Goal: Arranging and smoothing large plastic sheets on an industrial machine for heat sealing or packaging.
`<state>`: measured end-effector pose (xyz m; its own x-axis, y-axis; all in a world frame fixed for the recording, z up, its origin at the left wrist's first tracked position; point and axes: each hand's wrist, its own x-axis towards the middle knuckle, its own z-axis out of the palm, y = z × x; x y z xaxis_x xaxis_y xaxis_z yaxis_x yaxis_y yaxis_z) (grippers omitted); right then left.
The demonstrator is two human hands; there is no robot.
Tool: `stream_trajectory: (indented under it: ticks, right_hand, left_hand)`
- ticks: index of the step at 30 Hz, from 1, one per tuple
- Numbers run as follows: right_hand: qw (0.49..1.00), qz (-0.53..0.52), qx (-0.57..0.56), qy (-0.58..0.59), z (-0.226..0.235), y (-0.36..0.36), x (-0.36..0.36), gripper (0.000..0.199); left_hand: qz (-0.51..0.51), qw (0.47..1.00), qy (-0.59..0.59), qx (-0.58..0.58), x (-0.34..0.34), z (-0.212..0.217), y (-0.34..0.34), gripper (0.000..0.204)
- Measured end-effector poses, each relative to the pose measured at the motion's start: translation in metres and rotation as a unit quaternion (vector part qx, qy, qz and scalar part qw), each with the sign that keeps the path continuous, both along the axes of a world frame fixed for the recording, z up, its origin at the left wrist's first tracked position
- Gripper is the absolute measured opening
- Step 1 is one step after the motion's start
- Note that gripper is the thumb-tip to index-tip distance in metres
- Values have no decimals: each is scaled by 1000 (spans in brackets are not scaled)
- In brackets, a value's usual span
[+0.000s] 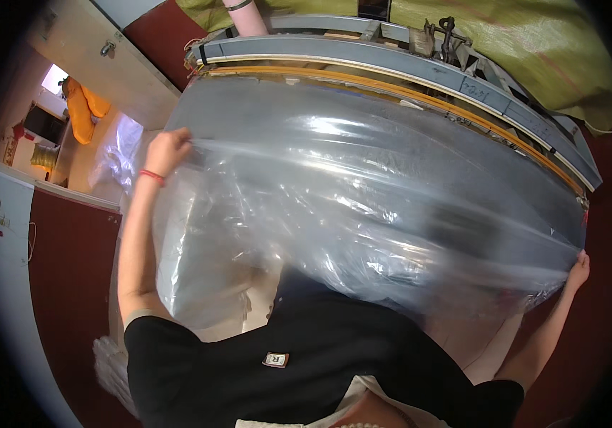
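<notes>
A wide sheet of clear plastic film [306,185] stretches across a grey work surface [249,100] and hangs down over its near side in shiny folds. At the left, my left hand [167,151], with a red band at the wrist, is closed on the film's edge. My right hand [578,271] grips the film at the far right end, out past the surface's corner. Between the two hands the edge is pulled fairly taut. The fingertips of both hands are partly hidden.
Behind the surface runs a long grey metal beam [334,57] with an orange strip [363,77] along it. A metal clamp [447,41] stands on the frame. A pink roll [246,17] and green-yellow woven sacking [520,50] lie beyond. A cabinet door [99,43] stands at the left.
</notes>
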<state>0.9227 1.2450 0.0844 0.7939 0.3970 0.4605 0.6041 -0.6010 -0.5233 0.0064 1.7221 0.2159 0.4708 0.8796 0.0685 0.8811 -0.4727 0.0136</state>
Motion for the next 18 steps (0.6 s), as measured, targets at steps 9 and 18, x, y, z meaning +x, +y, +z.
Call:
stream_trajectory:
  ticks: [9, 18]
  right_hand:
    - [996, -81, -38, 17, -8, -34, 9, 37]
    - [980, -141, -141, 16, -1, -28, -14, 40]
  left_hand:
    - [-213, 774, -258, 537, 101, 110, 0, 12]
    - [96, 989, -108, 26, -32, -107, 75, 50]
